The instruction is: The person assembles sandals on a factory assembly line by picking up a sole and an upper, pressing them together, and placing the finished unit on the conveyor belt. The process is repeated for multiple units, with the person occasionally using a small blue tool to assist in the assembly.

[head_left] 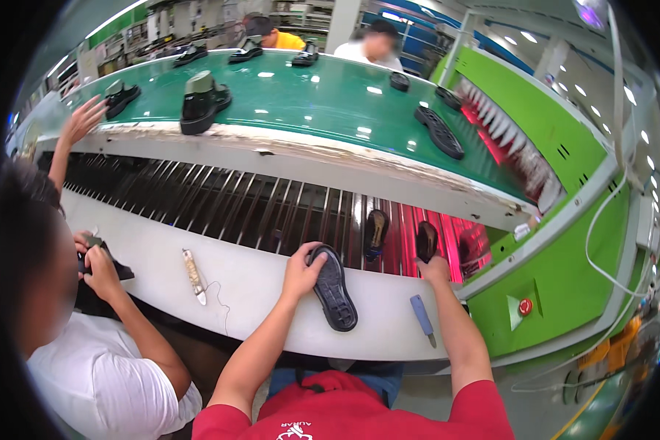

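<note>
My left hand (303, 273) grips a black shoe sole (334, 290) by its upper end, thumb over the rim. The sole is tilted above the white work ledge, its ribbed, hollowed face showing. Reaching over the roller conveyor, my right hand (436, 270) is closed round the near end of a black shoe upper (427, 240) with a tan middle; its fingertips are partly hidden. Just left of it, a similar shoe upper (376, 231) lies on the rollers. A blue-handled knife (422, 317) rests on the ledge beside my right forearm.
A wrapped-handle tool (193, 275) and loose thread lie on the ledge (253, 290). Beyond the rollers (235, 198), a green belt (293, 99) carries shoes and soles. A green machine (557, 293) with a red button stands right. A co-worker (110, 367) sits close left, handling a shoe.
</note>
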A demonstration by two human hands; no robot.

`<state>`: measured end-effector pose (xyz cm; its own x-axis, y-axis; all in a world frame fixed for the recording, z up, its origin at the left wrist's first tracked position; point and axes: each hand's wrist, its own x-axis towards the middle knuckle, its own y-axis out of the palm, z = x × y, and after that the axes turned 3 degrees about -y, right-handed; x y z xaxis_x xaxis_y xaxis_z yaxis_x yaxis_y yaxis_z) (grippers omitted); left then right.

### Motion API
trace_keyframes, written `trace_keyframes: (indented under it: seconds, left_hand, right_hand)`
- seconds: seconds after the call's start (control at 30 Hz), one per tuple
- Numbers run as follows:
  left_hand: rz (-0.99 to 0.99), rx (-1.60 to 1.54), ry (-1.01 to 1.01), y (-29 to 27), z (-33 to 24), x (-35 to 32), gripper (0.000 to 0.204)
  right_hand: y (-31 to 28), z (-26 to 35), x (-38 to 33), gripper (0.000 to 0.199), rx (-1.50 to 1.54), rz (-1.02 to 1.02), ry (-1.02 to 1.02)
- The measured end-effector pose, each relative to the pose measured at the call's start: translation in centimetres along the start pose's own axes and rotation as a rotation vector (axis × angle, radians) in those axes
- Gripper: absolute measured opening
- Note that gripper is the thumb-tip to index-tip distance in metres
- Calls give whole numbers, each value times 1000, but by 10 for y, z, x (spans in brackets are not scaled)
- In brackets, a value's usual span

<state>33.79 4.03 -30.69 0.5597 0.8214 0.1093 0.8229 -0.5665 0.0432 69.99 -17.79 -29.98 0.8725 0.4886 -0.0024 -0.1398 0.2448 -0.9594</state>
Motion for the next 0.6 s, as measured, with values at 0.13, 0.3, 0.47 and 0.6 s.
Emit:
trace_keyframes:
  seconds: [0.13,0.3,0.47,0.6]
  left_hand:
    - [1,-7,24,11,10,5,41]
    - [-21,-5,-8,11,15,4,45]
    - [-66,-37,-21,3,4,1,43]
    - [-98,-158,-1,5,-26,-6,35]
  right_hand:
    - [7,-37,34,67,132,-50,8]
    - [-39,-21,26,57,333,-306,5]
    - [-124,54,-79,55,106,-533,-517]
    - [-151,87,-190,56,-93,-415,-900]
